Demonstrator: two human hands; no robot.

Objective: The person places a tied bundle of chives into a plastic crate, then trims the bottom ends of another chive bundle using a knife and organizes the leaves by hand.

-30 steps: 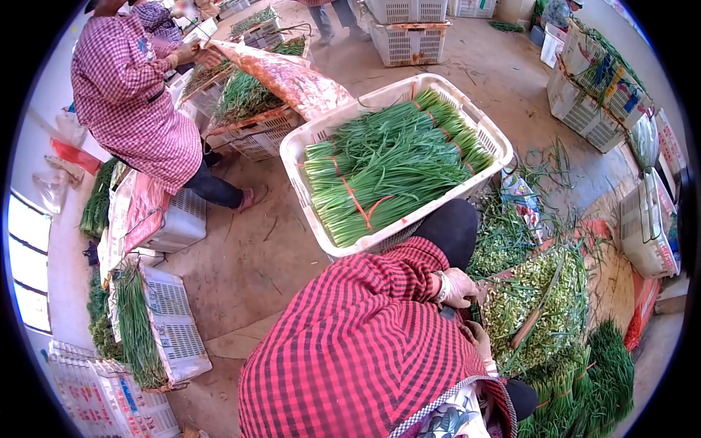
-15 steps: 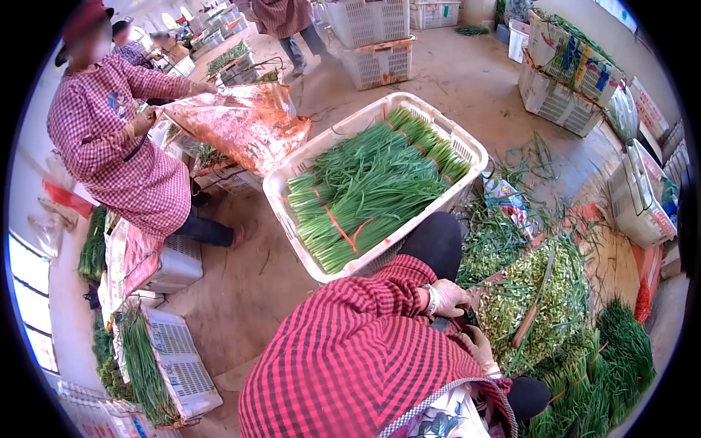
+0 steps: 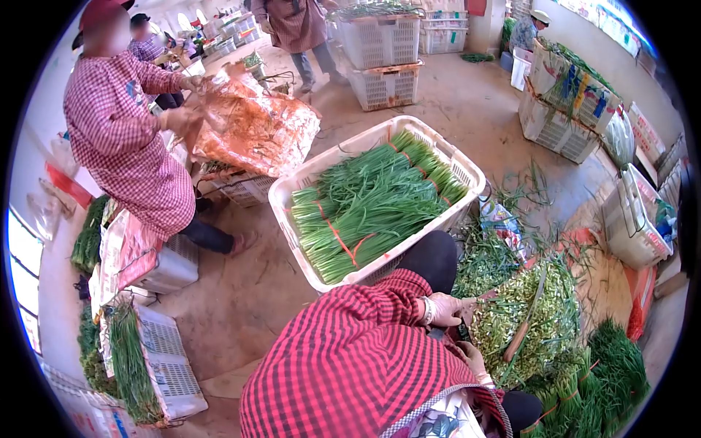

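Observation:
My left hand [image 3: 444, 310], in a pale glove, is closed with its fingers bent down at the near edge of a pile of cut green and white trimmings [image 3: 522, 321]. Just below it my right hand [image 3: 473, 359], also gloved, has curled fingers partly hidden by the red checked sleeve. What either hand grips is too small and shadowed to make out. A knife with a wooden handle [image 3: 516, 342] lies on the trimmings. Beyond my left knee, a white basket [image 3: 288, 241] holds banded bundles of green stalks [image 3: 380, 197].
Banded green bundles [image 3: 606, 372] lie at the lower right. At the left a person in a checked smock [image 3: 139, 139] holds a stained sheet [image 3: 255, 131]. Stacked crates [image 3: 562, 109] stand at the upper right, others [image 3: 380, 58] at the top. Another person [image 3: 292, 29] stands behind.
The view has shifted. The person at the left has raised and spread the stained sheet. My hands stay close together beside the trimmings, with only small finger movements.

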